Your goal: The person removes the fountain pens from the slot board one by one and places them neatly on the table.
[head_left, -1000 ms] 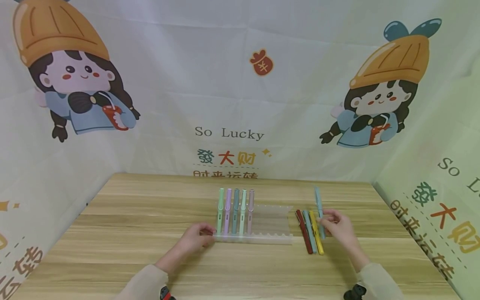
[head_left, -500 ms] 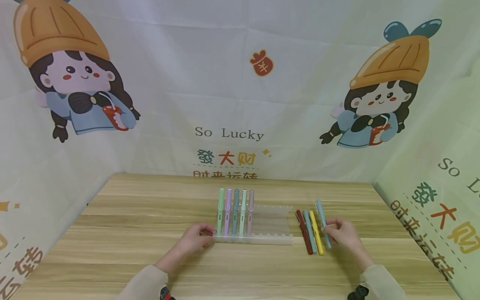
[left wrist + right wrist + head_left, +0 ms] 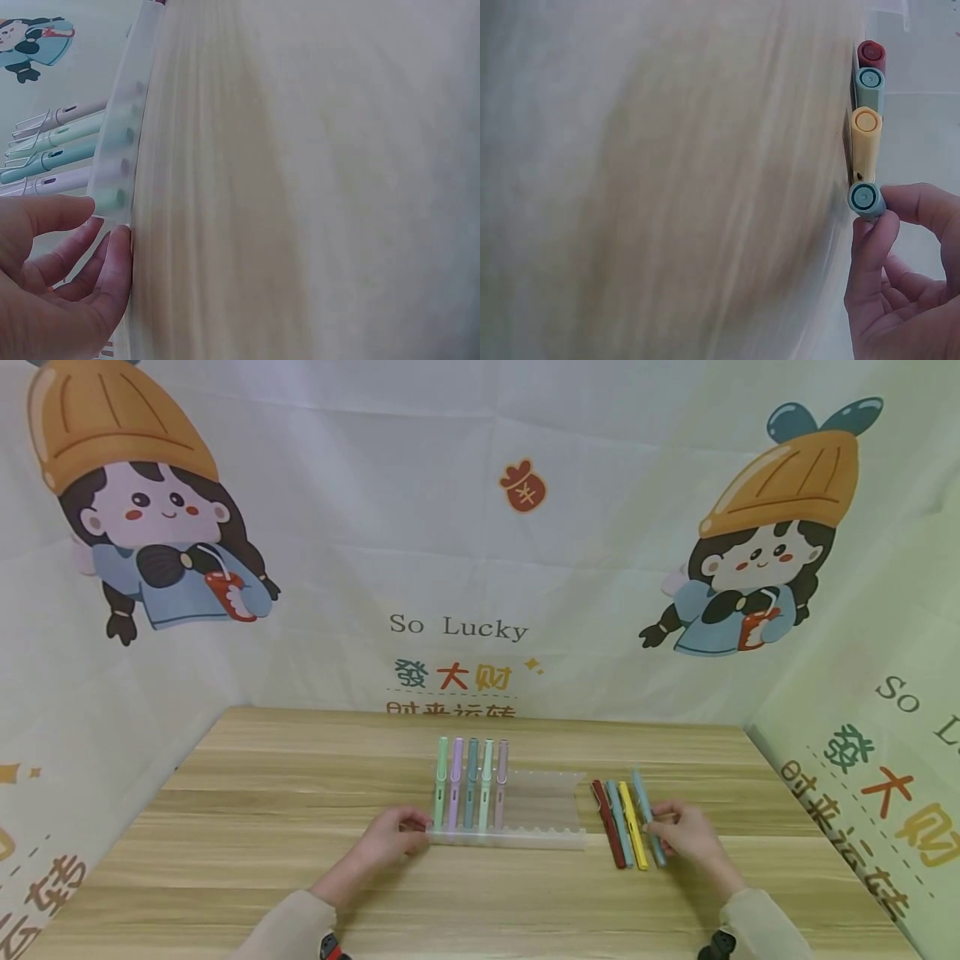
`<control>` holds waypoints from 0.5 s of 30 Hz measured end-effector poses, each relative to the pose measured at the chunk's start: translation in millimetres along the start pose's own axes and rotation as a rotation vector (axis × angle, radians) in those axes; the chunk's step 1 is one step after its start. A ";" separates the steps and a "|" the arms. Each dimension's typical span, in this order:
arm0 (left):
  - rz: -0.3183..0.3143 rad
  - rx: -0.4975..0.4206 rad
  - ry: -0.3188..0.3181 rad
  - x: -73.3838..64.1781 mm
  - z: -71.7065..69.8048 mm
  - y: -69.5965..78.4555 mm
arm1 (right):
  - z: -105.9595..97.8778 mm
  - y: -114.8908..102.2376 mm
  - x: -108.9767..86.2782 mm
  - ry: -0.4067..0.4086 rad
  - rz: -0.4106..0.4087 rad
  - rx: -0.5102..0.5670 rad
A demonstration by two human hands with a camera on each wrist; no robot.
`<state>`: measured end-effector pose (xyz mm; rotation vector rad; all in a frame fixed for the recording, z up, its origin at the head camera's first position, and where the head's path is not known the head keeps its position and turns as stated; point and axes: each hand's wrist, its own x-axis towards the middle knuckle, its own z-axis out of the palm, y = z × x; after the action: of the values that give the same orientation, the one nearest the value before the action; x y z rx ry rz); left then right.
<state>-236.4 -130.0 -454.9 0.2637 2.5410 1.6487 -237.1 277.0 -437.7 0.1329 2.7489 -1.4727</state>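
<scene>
My right hand [image 3: 686, 833] pinches a light blue pen [image 3: 647, 814] between thumb and fingertips, at the right of a row of pens. Beside it lie a yellow pen [image 3: 633, 827], another light blue pen [image 3: 621, 827] and a dark red pen [image 3: 608, 825]. In the right wrist view the held pen's round end [image 3: 865, 196] faces the camera, just below the yellow one. My left hand [image 3: 393, 833] grips the left end of a clear pen rack [image 3: 543, 839], thumb on top and fingers at its end. Several pastel pens [image 3: 471, 785] stand side by side in the rack's left slots.
The wooden table [image 3: 262, 827] carries the rack in its middle. A pale printed cloth [image 3: 337, 527] hangs behind and along both sides of the table. The notches in the rack's right half hold no pens.
My right hand has brought the light blue pen down toward the front of the table, beside the yellow pen, tilting its top leftward. My left hand and the rack have stayed put.
</scene>
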 end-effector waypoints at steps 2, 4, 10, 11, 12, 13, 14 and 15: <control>0.000 0.000 -0.001 -0.1 0.1 0.0 | 0.3 0.4 0.2 -0.005 0.011 -0.004; -0.001 0.000 -0.001 -0.3 0.1 0.1 | 0.6 0.6 0.4 -0.007 0.019 -0.018; -0.004 -0.004 0.000 -0.2 0.3 0.6 | 1.3 1.3 1.4 -0.005 0.035 -0.057; -0.005 -0.005 0.000 -0.1 0.3 0.6 | 1.3 1.5 1.7 -0.002 0.036 -0.066; -0.005 -0.005 0.000 -0.2 0.2 0.5 | 1.3 1.5 1.9 -0.001 0.037 -0.074; -0.005 -0.005 0.000 -0.1 0.2 0.4 | 1.3 1.7 2.2 0.002 0.038 -0.084; -0.004 -0.006 -0.001 -0.1 0.1 0.3 | 1.3 1.8 2.5 0.004 0.039 -0.093; -0.003 -0.007 -0.002 -0.1 0.1 0.1 | 1.3 1.9 2.8 0.006 0.040 -0.101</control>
<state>-236.3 -129.8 -454.9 0.2602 2.5329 1.6551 -239.7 277.2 -440.1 0.1896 2.8010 -1.3231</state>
